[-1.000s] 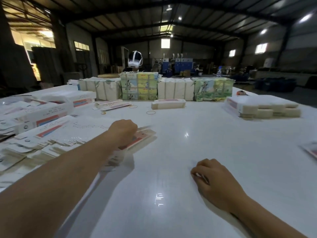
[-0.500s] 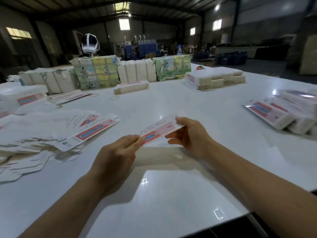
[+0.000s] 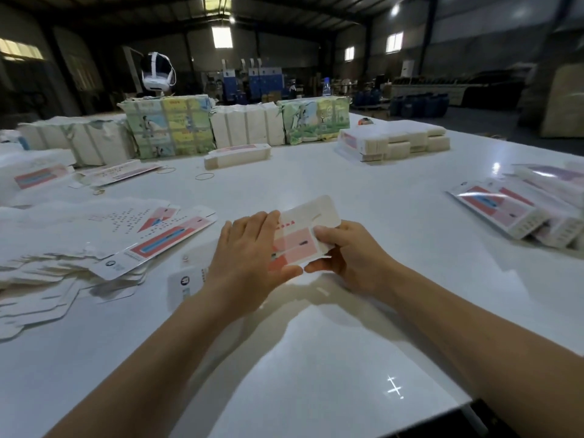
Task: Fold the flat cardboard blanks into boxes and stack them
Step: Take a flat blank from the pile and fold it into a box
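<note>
Since half a second before, the cardboard blank had turned from flat to tilted up, its rounded tab pointing away. Above the white table, the left hand grasped its left side, fingers over the top, while the right hand pinched its right edge. The loose pile of blanks lay left of it
</note>
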